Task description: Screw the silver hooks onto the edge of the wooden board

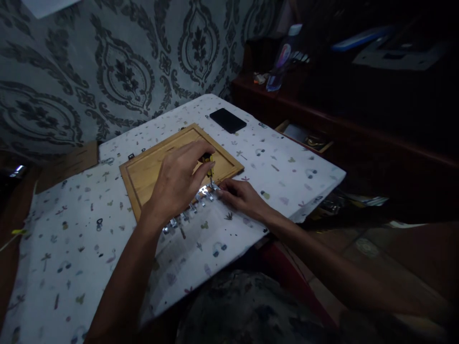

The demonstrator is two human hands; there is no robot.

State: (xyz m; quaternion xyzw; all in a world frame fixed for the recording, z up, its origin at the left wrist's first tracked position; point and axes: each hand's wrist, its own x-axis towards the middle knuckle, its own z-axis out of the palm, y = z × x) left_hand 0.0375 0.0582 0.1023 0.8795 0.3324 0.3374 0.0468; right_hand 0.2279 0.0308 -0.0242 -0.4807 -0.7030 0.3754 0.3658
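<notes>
My left hand is pinched round a small screwdriver with a yellow and black handle, its tip pointing down onto a shiny metal strip. The strip lies along the near edge of a wooden board on a patterned white tablecloth. At the strip's right end my right hand rests low on the cloth, fingers closed on that end just beside the screwdriver tip. Part of the strip is hidden under my left hand.
A black phone lies beyond the board near the table's far corner. A dark wooden cabinet with a plastic bottle and an open drawer stands to the right. Patterned wallpaper backs the table.
</notes>
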